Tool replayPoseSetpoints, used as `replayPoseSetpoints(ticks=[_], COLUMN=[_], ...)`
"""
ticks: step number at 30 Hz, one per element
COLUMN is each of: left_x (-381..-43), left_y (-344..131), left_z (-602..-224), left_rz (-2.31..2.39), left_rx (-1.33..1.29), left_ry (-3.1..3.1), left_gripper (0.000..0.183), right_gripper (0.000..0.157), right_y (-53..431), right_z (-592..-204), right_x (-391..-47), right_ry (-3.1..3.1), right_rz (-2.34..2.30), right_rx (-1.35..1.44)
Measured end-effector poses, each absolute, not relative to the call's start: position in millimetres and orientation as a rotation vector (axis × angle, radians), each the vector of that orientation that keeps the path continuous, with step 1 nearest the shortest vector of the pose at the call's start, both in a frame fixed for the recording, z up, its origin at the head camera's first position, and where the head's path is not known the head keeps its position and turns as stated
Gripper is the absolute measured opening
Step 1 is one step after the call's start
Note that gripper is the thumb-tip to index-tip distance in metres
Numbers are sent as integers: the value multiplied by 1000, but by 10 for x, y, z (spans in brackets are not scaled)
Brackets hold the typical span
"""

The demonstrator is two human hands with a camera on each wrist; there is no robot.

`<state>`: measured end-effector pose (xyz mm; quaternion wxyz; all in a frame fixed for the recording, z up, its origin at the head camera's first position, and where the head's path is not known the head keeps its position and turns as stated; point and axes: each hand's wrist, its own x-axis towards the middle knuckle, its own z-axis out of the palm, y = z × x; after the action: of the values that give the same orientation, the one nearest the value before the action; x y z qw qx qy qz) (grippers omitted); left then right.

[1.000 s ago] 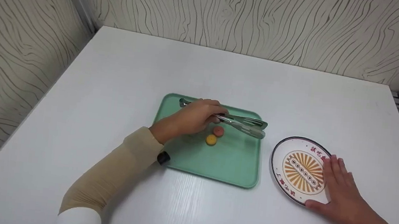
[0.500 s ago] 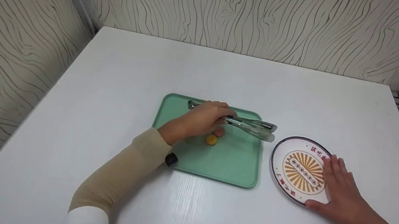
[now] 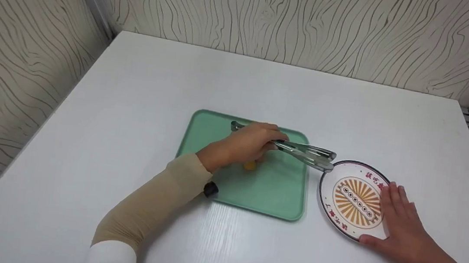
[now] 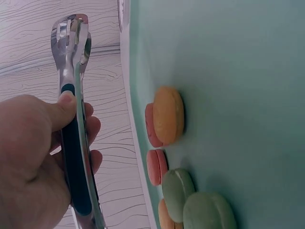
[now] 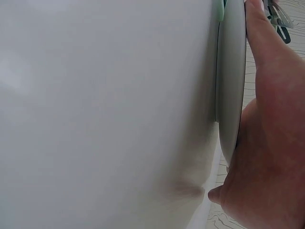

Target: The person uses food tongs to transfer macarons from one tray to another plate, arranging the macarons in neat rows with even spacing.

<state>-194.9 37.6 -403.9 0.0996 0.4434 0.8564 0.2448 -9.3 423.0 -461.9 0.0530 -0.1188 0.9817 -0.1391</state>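
Note:
My left hand (image 3: 255, 141) grips metal tongs (image 3: 308, 154) by their dark handle grips, above the green tray (image 3: 271, 196). The tong tips reach past the tray's right side to the plate's left rim. Whether anything sits between the tips I cannot tell. In the left wrist view, several macarons lie on the tray below the hand, among them a yellow-orange macaron (image 4: 167, 114), a pink macaron (image 4: 156, 167) and a green macaron (image 4: 208, 212). My right hand (image 3: 407, 232) rests with straight fingers on the right rim of a white patterned plate (image 3: 358, 175).
The tray and plate stand side by side on a white table (image 3: 179, 73), a narrow gap between them. Wood-patterned panels (image 3: 272, 18) rise behind the table and at its sides.
My left hand has carried the tongs to the right, from over the tray to the plate's left rim. It now hides the pink macaron in the head view. The right hand and plate stay put.

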Motion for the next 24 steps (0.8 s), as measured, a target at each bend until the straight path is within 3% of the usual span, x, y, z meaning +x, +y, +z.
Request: replayPoseSetpoints(ticks=[24], left_x=[-1871], left_y=[702], left_z=[-4055], left_rz=[687], left_rx=[1339], left_ry=[2551], left_gripper=[33], right_gripper=[129], right_y=[4242], right_z=[-4625], right_x=[-92], right_ry=[2982], right_rz=[-455], right_rx=[-384])
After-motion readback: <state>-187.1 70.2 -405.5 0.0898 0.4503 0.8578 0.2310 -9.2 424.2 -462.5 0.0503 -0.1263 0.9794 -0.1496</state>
